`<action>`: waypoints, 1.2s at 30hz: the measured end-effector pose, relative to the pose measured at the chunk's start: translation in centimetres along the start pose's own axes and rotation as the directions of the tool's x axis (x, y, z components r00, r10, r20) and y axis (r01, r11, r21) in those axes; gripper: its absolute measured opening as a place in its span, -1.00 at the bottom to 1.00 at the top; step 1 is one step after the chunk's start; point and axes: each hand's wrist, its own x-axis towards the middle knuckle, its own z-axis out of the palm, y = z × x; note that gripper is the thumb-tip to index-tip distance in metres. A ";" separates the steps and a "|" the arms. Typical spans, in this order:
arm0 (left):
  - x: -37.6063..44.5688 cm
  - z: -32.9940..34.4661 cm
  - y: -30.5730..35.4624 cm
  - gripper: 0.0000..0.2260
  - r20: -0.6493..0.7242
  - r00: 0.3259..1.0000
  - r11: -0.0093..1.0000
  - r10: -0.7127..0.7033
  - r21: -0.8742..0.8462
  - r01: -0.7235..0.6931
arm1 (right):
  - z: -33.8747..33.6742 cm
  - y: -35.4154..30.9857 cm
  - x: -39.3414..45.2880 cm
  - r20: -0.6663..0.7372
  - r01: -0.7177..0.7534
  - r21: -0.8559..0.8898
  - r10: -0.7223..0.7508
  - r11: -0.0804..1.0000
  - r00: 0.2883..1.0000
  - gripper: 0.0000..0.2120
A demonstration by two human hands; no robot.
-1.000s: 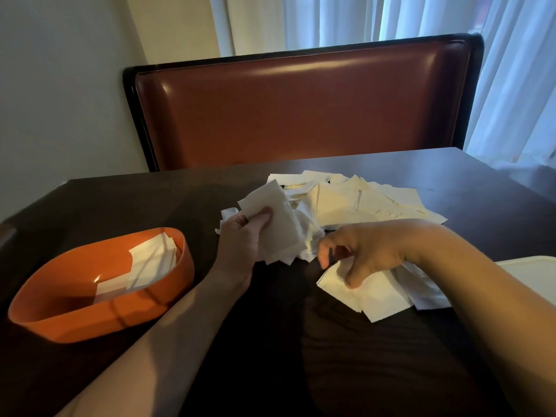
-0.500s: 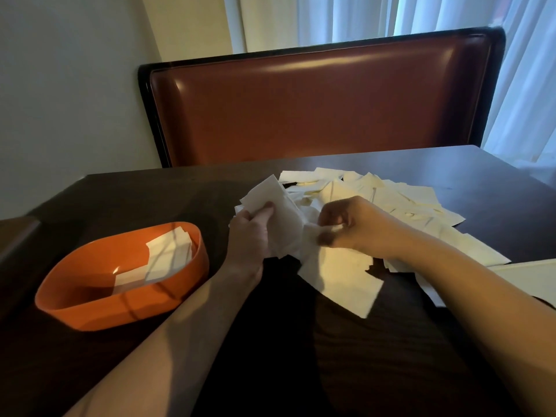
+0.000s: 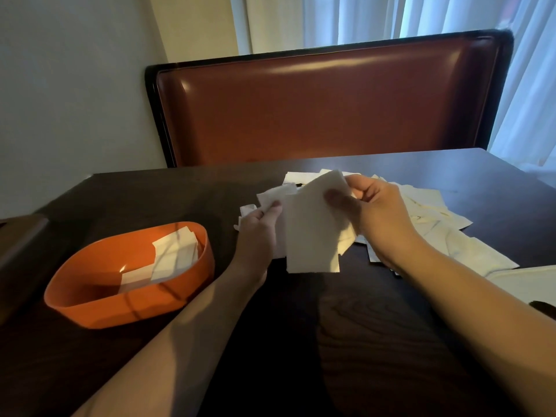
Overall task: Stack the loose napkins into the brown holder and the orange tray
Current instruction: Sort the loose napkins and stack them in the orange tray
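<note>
My left hand [image 3: 259, 228] grips a small bunch of white napkins [image 3: 275, 194] above the dark table. My right hand [image 3: 371, 210] pinches one white napkin [image 3: 313, 236] by its upper edge and holds it up against that bunch. A pile of loose napkins [image 3: 427, 212] lies spread on the table behind and to the right of my hands. The orange tray [image 3: 90, 293] sits at the left with a few napkins [image 3: 174, 254] stacked in its far end. A brown holder's corner [image 3: 21, 251] shows at the far left edge.
The dark wooden table [image 3: 346, 341] fills the foreground. A red-brown padded bench back [image 3: 331, 106] stands behind it, with curtains beyond. A white flat object [image 3: 529, 284] lies at the right edge.
My right hand has lifted a napkin off the table and brought it up next to the bunch in my left hand. The view has shifted left and downward.
</note>
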 end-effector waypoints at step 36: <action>-0.1 0.1 -0.5 -0.71 0.129 0.989 0.961 -0.076 -0.255 0.107 | -0.5 -0.6 0.3 0.062 -0.233 0.421 0.229 0.877 0.972 -0.78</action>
